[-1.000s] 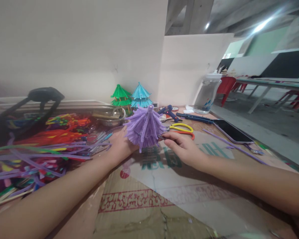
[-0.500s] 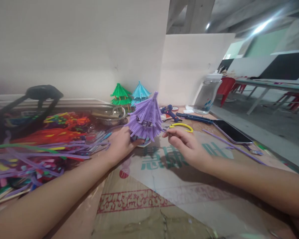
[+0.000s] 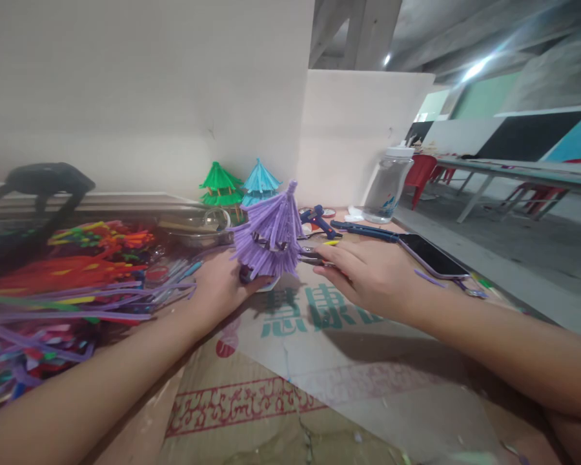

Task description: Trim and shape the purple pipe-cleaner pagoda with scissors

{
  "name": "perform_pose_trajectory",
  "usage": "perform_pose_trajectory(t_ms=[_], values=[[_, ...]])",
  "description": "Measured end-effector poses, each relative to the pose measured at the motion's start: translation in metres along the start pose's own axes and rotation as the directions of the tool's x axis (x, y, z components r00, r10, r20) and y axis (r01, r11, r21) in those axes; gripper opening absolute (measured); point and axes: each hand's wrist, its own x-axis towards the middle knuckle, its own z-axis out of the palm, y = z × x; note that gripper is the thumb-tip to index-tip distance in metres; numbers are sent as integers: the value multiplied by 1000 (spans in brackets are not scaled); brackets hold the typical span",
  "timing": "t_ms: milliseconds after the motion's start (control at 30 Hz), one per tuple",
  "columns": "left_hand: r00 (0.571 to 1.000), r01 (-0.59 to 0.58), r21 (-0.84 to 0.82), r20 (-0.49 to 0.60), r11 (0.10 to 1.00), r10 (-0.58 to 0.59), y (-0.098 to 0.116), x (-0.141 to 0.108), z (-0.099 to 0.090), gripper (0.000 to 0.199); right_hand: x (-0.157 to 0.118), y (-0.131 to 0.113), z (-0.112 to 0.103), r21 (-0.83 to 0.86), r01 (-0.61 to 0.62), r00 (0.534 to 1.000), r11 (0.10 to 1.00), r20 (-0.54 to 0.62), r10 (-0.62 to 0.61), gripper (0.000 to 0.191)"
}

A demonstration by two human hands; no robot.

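A purple two-tiered pavilion model, its roofs made of fuzzy pipe cleaners, stands tilted slightly right in the middle of the view. My left hand grips it low on its left side, with the fingertips partly hidden behind the lower roof. Close to the roof's right edge, my right hand is closed on a pair of scissors. The metal blades point left at the purple strips, and only a bit of the yellow handle shows above the fingers. I cannot tell whether the blades touch the model.
Green and blue pavilion models stand behind. Coloured pipe cleaners heap up at left beside a metal bowl. A glue gun, water bottle, dark long-handled tool and phone lie or stand at right.
My right hand has taken hold of the scissors that lay behind it and brought their blades to the roof's right edge. My left hand still holds the model. The view has shifted slightly right.
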Motion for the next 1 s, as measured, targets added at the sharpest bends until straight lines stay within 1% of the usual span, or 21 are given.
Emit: perform_pose_trajectory(t_ms=[100, 200, 367, 433, 667, 800, 1000], values=[[1000, 5, 53, 17, 999, -6, 0, 0, 1, 50, 0, 0, 2, -32, 1, 1000, 1000, 6, -1, 39], [999, -28, 46, 20, 999, 27, -1, -1, 1, 51, 1, 1, 1, -66, 7, 1000, 998, -1, -8, 40], [998, -54, 35, -7, 998, 54, 1, -1, 0, 52, 3, 2, -3, -2, -55, 997, 998, 44, 55, 40], [998, -59, 36, -10, 998, 60, 3, -1, -1, 53, 3, 2, -3, 0, -59, 997, 998, 49, 59, 40], [998, -56, 41, 7, 998, 56, 6, -1, -3, 51, 3, 0, -3, -98, -19, 998, 995, 51, 24, 40], [999, -47, 49, 21, 998, 46, 7, -1, -4, 51, 3, -1, -3, -148, 30, 999, 989, 22, -27, 41], [999, -42, 61, 12, 997, 41, 7, -1, -4, 50, 3, -1, -3, -165, 48, 999, 985, 22, -44, 42]])
